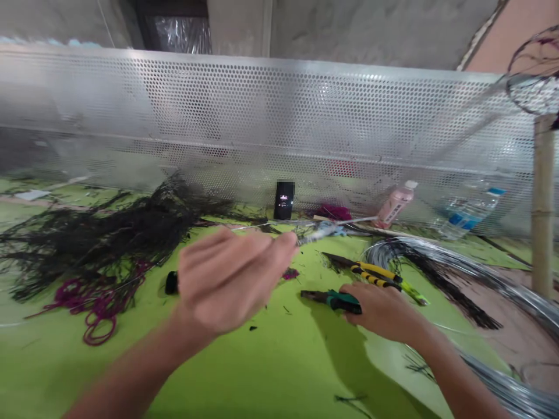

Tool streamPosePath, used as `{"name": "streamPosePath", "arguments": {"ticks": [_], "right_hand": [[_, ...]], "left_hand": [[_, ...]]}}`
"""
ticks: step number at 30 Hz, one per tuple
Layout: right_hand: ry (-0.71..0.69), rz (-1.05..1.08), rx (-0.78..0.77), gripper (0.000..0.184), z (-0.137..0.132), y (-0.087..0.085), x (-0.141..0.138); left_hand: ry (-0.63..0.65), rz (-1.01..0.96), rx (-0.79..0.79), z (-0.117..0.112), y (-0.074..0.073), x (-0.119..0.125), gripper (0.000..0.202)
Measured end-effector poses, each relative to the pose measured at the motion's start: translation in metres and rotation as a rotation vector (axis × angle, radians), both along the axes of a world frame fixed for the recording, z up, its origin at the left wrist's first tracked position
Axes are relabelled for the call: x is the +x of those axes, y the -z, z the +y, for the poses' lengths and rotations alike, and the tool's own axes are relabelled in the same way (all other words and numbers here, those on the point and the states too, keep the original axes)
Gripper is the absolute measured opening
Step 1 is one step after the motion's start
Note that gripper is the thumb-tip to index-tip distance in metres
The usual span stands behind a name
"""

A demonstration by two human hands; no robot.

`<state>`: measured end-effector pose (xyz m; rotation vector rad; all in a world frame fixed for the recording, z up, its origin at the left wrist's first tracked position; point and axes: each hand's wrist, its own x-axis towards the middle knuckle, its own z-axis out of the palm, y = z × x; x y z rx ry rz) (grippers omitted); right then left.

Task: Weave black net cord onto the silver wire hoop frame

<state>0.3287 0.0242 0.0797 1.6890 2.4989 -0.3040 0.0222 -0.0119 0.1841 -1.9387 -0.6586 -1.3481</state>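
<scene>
My left hand [231, 279], blurred, is raised above the green work surface. Its fingers are closed in a pinch on a thin wire [323, 233] that runs out to the right, with a pale wrapped-looking stretch near the fingertips. Lower on the right, my right hand [384, 311] has its fingers closed about the handles of green-and-black pliers [334, 299], whose jaws point left, close to the surface. Just behind that hand lie yellow-and-black handled pliers [371, 272] and a yellow-green tool [414, 291], its kind unclear.
Coils of silvery wire [471, 262] curve along the right. Dark stringy strands [126, 233] and magenta cord [96, 302] spread at left. A phone [285, 201], a pink bottle [395, 203] and a clear bottle [474, 212] stand before a perforated metal panel [262, 105]. A bamboo pole [542, 209] rises right.
</scene>
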Motion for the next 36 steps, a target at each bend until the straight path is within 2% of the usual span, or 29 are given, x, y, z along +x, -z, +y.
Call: {"name": "streamPosePath", "arguments": {"ticks": [1,3,7,10,13,16,19,22,25,28,32,34,36], "right_hand": [[0.012,0.005,-0.001,0.034,0.002,0.006,0.006],[0.008,0.05,-0.013,0.04,0.007,0.013,0.018],[-0.027,0.164,-0.064,0.046,0.011,0.02,0.039],[-0.024,0.206,-0.061,0.047,0.012,0.025,0.046],[-0.018,0.218,-0.016,0.042,0.014,0.028,0.045],[0.004,0.221,0.062,0.035,0.017,0.032,0.039],[-0.004,0.229,0.119,0.034,0.019,0.036,0.027],[-0.046,0.243,0.13,0.033,0.016,0.037,0.017],[-0.06,0.254,0.125,0.038,0.01,0.035,0.013],[-0.059,0.266,0.123,0.044,0.007,0.038,0.018],[-0.025,0.321,0.153,0.049,0.01,0.045,0.023],[0.003,0.379,0.183,0.053,0.008,0.039,0.018],[0.012,0.474,0.212,0.055,-0.002,0.022,0.006]], "left_hand": [[0.042,0.046,0.055,0.0,0.013,0.002,0.025],[0.063,0.086,0.035,-0.001,0.043,0.004,0.024],[0.058,0.161,-0.137,-0.014,0.1,0.004,0.021],[0.013,0.243,-0.348,-0.031,0.128,0.007,0.013],[-0.006,0.371,-0.545,-0.041,0.144,0.016,0.013],[0.024,0.457,-0.672,-0.04,0.153,0.027,0.008],[0.125,0.511,-0.737,-0.031,0.158,0.031,0.023],[0.196,0.492,-0.795,-0.022,0.158,0.024,0.033],[0.207,0.445,-0.85,-0.018,0.155,0.013,0.04],[0.214,0.449,-0.873,-0.018,0.152,0.007,0.039],[0.264,0.509,-0.829,-0.021,0.153,0.011,0.032],[0.279,0.521,-0.794,-0.023,0.153,0.013,0.032],[0.283,0.522,-0.763,-0.023,0.152,0.013,0.033]]}}
